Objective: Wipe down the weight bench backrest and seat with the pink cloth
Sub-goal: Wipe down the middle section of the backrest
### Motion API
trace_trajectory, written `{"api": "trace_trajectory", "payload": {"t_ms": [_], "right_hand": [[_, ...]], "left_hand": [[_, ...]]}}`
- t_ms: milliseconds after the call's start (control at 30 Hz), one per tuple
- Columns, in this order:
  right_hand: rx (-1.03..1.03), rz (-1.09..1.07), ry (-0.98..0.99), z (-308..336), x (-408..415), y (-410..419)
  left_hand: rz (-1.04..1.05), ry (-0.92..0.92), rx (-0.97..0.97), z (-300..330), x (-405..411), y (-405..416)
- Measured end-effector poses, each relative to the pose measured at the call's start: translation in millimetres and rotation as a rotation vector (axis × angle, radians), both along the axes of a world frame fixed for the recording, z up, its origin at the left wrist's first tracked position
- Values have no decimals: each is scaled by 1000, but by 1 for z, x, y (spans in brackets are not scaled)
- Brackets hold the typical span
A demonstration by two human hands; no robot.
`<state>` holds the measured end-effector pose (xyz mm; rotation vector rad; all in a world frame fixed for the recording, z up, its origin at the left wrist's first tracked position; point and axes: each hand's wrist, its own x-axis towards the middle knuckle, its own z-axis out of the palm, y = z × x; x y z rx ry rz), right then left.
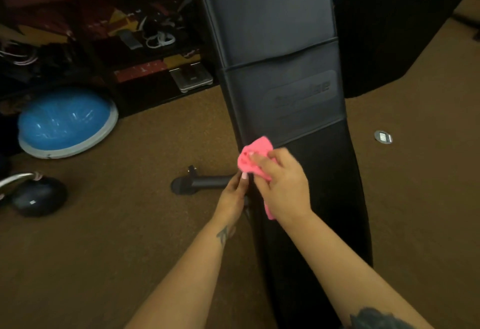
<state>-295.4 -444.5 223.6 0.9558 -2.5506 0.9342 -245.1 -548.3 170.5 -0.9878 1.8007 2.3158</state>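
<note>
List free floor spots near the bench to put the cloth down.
Bare carpet between the kettlebell, the bench foot and the left hand. More right of the bench, around the floor outlet. Crowded: far left, by the blue dome and shelves.

Both forearms reached forward and converged. The right hand (pixel 281 185) was curled, knuckles up, gripping the pink cloth (pixel 253 157) against the bench (pixel 324 185). The left hand (pixel 233 198) lay just beside it, fingers extended along the bench's left edge.
</note>
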Motion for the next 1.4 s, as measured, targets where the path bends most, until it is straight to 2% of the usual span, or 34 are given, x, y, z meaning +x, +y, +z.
{"api": "trace_trajectory", "payload": {"t_ms": [67, 200, 300, 400, 600, 667, 800, 967, 1067, 1200, 1400], "right_hand": [[60, 0, 8, -15, 13, 18], [-83, -218, -57, -21, 5, 31], [-77, -156, -39, -18, 10, 12], [48, -52, -49, -33, 36, 20], [-70, -249, -132, -41, 31, 28], [-69, -234, -130, -37, 34, 16], [91, -108, -98, -54, 60, 32], [-25, -285, -133, -61, 46, 43], [-36, -242, -117, -56, 49, 27], [79, -140, -104, -69, 69, 42], [-55, -303, -155, -67, 41, 53]], "left_hand": [[3, -23, -27, 2, 0, -2], [-14, -71, -66, 8, -2, -6], [-12, -36, -19, 14, -5, -8], [-27, -64, -39, 22, -9, -11], [-89, 28, -194, 41, -12, -10], [-104, 12, -260, 36, -14, -12], [-141, -17, -331, 33, -16, -14], [-135, -23, -380, 31, -17, -10], [-110, -28, -410, 30, -17, -6], [-90, -21, -413, 30, -16, -2], [-48, 6, -400, 24, -18, 2]]}}
